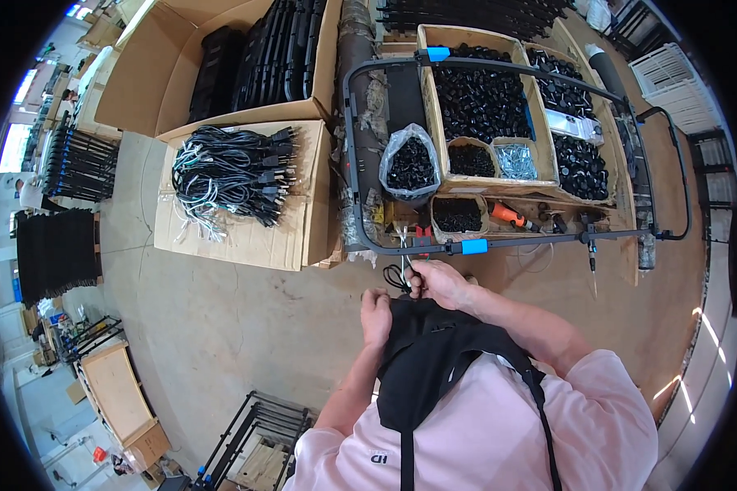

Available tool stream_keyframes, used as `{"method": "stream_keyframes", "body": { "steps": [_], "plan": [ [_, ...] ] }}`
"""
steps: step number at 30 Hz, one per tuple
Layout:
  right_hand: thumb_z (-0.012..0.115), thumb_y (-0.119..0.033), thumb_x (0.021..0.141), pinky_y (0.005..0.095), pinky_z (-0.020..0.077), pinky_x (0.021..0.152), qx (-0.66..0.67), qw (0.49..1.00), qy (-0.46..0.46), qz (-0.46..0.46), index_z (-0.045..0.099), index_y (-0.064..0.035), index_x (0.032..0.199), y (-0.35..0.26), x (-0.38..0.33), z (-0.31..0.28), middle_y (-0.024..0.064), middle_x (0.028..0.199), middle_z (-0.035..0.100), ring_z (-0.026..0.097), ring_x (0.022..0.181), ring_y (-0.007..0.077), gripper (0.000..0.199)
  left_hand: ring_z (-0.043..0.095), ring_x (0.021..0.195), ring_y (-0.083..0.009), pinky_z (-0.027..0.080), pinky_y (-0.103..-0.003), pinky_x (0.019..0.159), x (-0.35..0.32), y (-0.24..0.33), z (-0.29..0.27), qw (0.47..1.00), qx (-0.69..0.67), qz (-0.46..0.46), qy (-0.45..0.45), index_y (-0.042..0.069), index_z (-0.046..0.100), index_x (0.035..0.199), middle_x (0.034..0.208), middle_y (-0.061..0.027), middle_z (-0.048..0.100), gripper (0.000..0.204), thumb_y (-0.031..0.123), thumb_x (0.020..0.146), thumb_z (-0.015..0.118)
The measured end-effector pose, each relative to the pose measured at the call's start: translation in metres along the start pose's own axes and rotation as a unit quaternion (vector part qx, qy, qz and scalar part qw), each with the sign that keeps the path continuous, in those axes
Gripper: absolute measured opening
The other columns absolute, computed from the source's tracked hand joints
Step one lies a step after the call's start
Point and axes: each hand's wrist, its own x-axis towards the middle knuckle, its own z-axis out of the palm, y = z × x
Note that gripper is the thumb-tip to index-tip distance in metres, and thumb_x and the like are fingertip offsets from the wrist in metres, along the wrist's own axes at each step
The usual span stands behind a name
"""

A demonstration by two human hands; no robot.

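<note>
My left hand [376,314] grips the upper edge of a black fabric piece [422,352] held against my chest. My right hand [436,282] pinches the top of the same fabric, where a small black loop or cord [395,278] sticks out. Just beyond my hands lies a black metal tube frame [360,147] with blue sleeves [473,246], resting across a wooden workbench. A pair of silver scissors or pliers [404,250] hangs by the frame's near bar.
Wooden bins [483,98] hold several small black parts; a clear bag [411,164] has more. A bundle of black cables [229,172] lies on flattened cardboard. An orange-handled tool [509,216] sits on the bench. A large cardboard box [221,65] holds black panels.
</note>
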Motion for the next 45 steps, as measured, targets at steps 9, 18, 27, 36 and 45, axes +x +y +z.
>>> {"method": "stream_keyframes", "body": {
  "steps": [9, 18, 27, 36, 45],
  "plan": [
    [0.052, -0.033, 0.108, 0.0392, 0.0514, 0.085, 0.123, 0.992, -0.007, 0.032, 0.066, -0.0082, 0.101, -0.008, 0.003, 0.008, 0.0043, 0.091, 0.065, 0.062, 0.090, 0.0213, 0.029, 0.068, 0.092, -0.0346, 0.053, -0.042, 0.085, -0.013, 0.010, 0.016, 0.940, 0.143, 0.192, -0.245, 0.001, 0.067, 0.112, 0.100, -0.0196, 0.069, 0.029, 0.029, 0.105, 0.061],
    [0.066, -0.039, 0.096, 0.0388, 0.0558, 0.081, -0.648, 0.757, 0.023, -0.080, 0.077, -0.0034, 0.109, -0.031, -0.060, -0.024, 0.0120, 0.100, 0.076, 0.072, 0.089, 0.0253, 0.040, 0.068, 0.084, -0.0276, 0.053, -0.039, 0.080, -0.019, 0.032, 0.011, 0.947, 0.154, 0.191, -0.207, 0.004, 0.068, 0.108, 0.090, -0.0161, 0.070, 0.033, 0.033, 0.110, 0.052],
    [0.068, -0.047, 0.096, 0.0400, 0.0546, 0.076, -0.705, 0.703, 0.089, -0.031, 0.078, -0.0026, 0.099, -0.152, 0.013, 0.039, 0.0102, 0.081, 0.072, 0.069, 0.078, 0.0184, 0.045, 0.071, 0.091, -0.0289, 0.054, -0.039, 0.083, -0.021, 0.016, 0.017, 0.964, 0.110, 0.175, -0.170, 0.006, 0.071, 0.111, 0.094, -0.0143, 0.072, 0.036, 0.035, 0.110, 0.051],
    [0.065, -0.028, 0.102, 0.0276, 0.0406, 0.057, -0.280, 0.936, 0.079, -0.198, 0.075, -0.0057, 0.088, -0.123, 0.075, -0.008, -0.0019, 0.072, 0.062, 0.051, 0.063, 0.0085, 0.028, 0.068, 0.089, -0.0193, 0.053, -0.036, 0.084, -0.033, 0.043, 0.023, 0.987, 0.049, 0.114, -0.100, 0.004, 0.069, 0.114, 0.089, -0.0087, 0.070, 0.033, 0.032, 0.110, 0.052],
    [0.062, -0.034, 0.107, 0.0246, 0.0417, 0.054, -0.082, 0.951, 0.055, -0.293, 0.072, -0.0077, 0.098, -0.168, 0.091, -0.002, -0.0047, 0.071, 0.053, 0.047, 0.059, 0.0069, 0.030, 0.061, 0.080, -0.0134, 0.052, -0.031, 0.078, -0.020, 0.075, 0.053, 0.993, -0.006, 0.112, -0.037, 0.004, 0.066, 0.121, 0.084, -0.0040, 0.064, 0.026, 0.023, 0.111, 0.051]
  ]
}}
